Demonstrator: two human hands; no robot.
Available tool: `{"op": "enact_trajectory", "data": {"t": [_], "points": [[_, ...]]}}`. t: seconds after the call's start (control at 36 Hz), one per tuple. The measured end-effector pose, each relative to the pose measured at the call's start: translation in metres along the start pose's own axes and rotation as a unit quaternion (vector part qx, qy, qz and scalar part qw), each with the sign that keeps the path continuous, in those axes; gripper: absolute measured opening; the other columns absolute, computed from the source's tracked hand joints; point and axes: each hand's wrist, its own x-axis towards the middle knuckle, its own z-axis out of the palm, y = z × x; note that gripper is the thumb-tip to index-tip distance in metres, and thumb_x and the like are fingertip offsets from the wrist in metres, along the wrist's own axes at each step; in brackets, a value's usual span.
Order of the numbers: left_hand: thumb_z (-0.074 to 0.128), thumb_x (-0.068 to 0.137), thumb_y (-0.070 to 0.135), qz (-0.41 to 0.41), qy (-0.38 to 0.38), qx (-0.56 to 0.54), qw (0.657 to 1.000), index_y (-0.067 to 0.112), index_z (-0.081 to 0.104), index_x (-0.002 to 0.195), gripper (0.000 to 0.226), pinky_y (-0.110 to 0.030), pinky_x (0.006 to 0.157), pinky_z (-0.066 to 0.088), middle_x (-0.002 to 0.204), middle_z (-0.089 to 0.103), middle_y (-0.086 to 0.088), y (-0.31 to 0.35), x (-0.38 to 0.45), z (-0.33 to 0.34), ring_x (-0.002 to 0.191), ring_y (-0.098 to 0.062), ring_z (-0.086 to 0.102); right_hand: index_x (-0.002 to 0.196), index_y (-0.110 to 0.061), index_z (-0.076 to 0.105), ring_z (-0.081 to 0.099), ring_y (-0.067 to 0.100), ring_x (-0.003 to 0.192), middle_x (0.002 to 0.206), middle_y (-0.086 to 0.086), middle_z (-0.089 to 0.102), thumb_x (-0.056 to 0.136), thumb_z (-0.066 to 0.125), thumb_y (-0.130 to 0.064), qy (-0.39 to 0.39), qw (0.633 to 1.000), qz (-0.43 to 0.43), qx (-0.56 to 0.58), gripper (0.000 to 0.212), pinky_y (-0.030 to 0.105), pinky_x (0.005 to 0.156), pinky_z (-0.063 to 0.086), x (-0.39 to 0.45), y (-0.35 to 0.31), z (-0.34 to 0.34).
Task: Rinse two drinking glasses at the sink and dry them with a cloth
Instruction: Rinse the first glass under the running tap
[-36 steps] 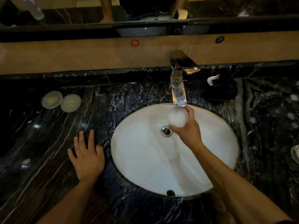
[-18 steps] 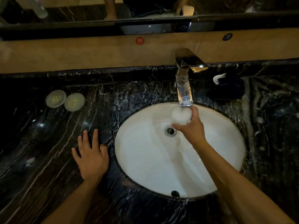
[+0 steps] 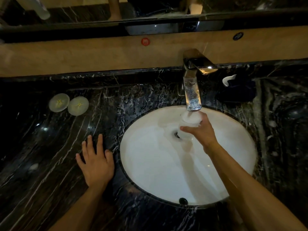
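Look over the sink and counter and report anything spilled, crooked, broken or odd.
Nothing serious stands out. The right hand holds the glass under the running tap; the water falls into the basin. The left hand rests flat on the counter. Pale flecks near the rim may be splashes or marble veining; too dim to tell.

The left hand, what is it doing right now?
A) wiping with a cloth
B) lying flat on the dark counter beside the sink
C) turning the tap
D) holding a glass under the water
B: the left hand lies with fingers spread on the black marble counter, while the right hand holds the glass under the tap.
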Motion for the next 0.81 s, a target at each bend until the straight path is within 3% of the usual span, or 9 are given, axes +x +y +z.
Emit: {"op": "enact_trajectory", "data": {"t": [0.11,0.22,0.31,0.42,0.5,0.53,0.64,0.72,0.81], "points": [[0.028,0.094,0.039,-0.005,-0.001,0.000,1.000,0.027,0.025,0.157,0.064,-0.061,0.119,0.008,0.164,0.021,-0.011,0.001,0.000,-0.001,0.152,-0.029,0.013,0.137,-0.021,0.042,0.058,0.015,0.098,0.119,-0.001,0.057,0.075,0.085,-0.030,-0.074,0.987,0.144,0.013,0.076,0.033,0.072,0.050,-0.002,0.005,-0.009],[0.029,0.094,0.039,-0.005,0.001,0.003,1.000,0.027,0.026,0.157,0.064,-0.061,0.119,0.009,0.164,0.022,-0.012,0.001,0.000,-0.001,0.152,-0.030,0.014,0.124,-0.018,0.054,0.064,0.028,0.103,0.118,0.008,0.063,0.076,0.082,-0.037,-0.159,0.952,0.261,0.018,0.058,0.046,0.080,0.059,-0.008,0.015,-0.015],[0.030,0.094,0.038,-0.006,0.001,0.003,1.000,0.027,0.027,0.156,0.064,-0.061,0.119,0.009,0.164,0.022,-0.011,0.002,0.000,-0.001,0.152,-0.030,0.014,0.117,-0.017,0.059,0.068,0.028,0.098,0.113,0.009,0.067,0.077,0.078,-0.047,-0.192,0.916,0.343,0.081,0.054,0.039,0.068,0.060,-0.016,0.019,-0.013],[0.031,0.093,0.038,-0.004,0.001,0.005,1.000,0.026,0.027,0.156,0.064,-0.061,0.119,0.010,0.164,0.022,-0.012,0.002,0.000,-0.001,0.152,-0.030,0.015,0.103,-0.018,0.067,0.068,0.021,0.083,0.091,0.006,0.071,0.077,0.073,-0.057,-0.201,0.890,0.385,0.137,0.047,0.032,0.065,0.059,-0.020,0.020,-0.008],[0.031,0.094,0.038,-0.005,0.004,0.008,1.000,0.026,0.027,0.157,0.064,-0.062,0.119,0.010,0.164,0.023,-0.012,0.001,0.000,0.000,0.152,-0.031,0.015,0.078,-0.018,0.068,0.061,0.015,0.072,0.077,0.001,0.062,0.056,0.082,-0.039,-0.226,0.871,0.394,0.187,0.034,0.027,0.062,0.058,-0.024,0.011,-0.006],[0.031,0.093,0.038,-0.005,0.004,0.008,1.000,0.025,0.027,0.156,0.064,-0.062,0.119,0.011,0.164,0.023,-0.013,0.001,0.000,0.000,0.152,-0.031,0.016,0.079,-0.017,0.069,0.061,0.015,0.071,0.076,0.002,0.062,0.051,0.084,-0.036,-0.234,0.865,0.395,0.203,0.037,0.028,0.061,0.059,-0.024,0.010,-0.006],[0.030,0.093,0.038,0.001,0.012,0.003,1.000,0.024,0.030,0.156,0.065,-0.062,0.118,0.011,0.163,0.025,-0.014,0.001,-0.002,0.000,0.151,-0.032,0.018,0.104,-0.013,0.068,0.068,0.021,0.071,0.082,0.007,0.069,0.071,0.078,-0.044,-0.222,0.856,0.394,0.250,0.046,0.037,0.070,0.063,-0.018,0.017,-0.006],[0.031,0.092,0.038,-0.001,0.010,0.005,1.000,0.024,0.030,0.156,0.065,-0.062,0.118,0.011,0.163,0.025,-0.013,0.001,-0.001,0.001,0.151,-0.032,0.018,0.115,-0.013,0.066,0.070,0.027,0.087,0.106,0.012,0.070,0.070,0.080,-0.045,-0.197,0.900,0.333,0.199,0.057,0.042,0.074,0.062,-0.015,0.015,-0.006],[0.031,0.092,0.038,-0.002,0.009,0.007,1.000,0.024,0.030,0.155,0.065,-0.062,0.118,0.012,0.163,0.024,-0.013,0.001,0.000,0.001,0.151,-0.032,0.017,0.123,-0.019,0.057,0.067,0.026,0.094,0.115,0.009,0.064,0.067,0.088,-0.024,-0.160,0.959,0.210,0.101,0.064,0.041,0.074,0.059,-0.014,0.013,0.000]]}}
